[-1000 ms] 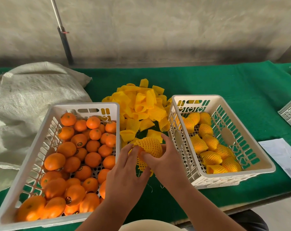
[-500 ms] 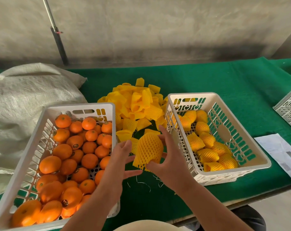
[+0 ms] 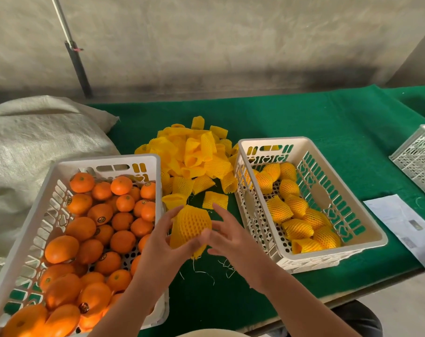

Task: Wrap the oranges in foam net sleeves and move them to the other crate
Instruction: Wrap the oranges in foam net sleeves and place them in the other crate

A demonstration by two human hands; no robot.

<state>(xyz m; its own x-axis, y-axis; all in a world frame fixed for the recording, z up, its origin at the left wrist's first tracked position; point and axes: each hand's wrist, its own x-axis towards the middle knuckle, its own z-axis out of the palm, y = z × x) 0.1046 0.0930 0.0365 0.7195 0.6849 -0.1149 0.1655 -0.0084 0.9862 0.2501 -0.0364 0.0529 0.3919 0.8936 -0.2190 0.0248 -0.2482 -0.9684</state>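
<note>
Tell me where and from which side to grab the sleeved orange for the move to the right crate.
Grip the sleeved orange round its rounded middle, right hand coming from the right; the loose sleeve end hangs below and would likely slip.

hands (image 3: pixel 196 242) holding sleeved orange (image 3: pixel 190 224), two crates alongside

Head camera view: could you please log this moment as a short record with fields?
surface: green cloth
left crate: bare oranges
right crate: sleeved oranges
between crates: pile of loose foam sleeves
in hand: wrapped orange, above the cloth between the crates
left hand: holds the wrapped orange
right hand: fingers spread beside the wrapped orange, thumb at its lower edge
left edge: woven sack
right edge: paper sheet
</note>
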